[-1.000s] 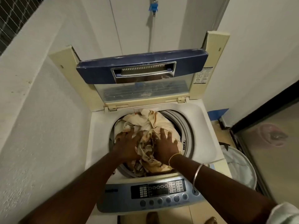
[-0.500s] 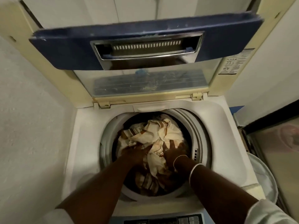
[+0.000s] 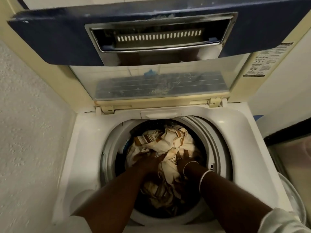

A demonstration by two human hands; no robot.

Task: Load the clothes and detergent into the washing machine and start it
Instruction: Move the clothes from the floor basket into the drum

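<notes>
in the drum (image 3: 149, 125), left grip (image 3: 149, 163) and right grip (image 3: 185, 163) press flat-fingered on clothes (image 3: 168, 142), deeper than before.

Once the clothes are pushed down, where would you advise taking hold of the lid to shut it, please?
Grip the recessed chrome handle in the blue top band of the lid, reaching in from the front. The lid stands upright, hinged at the back, so that recess faces you.
</notes>
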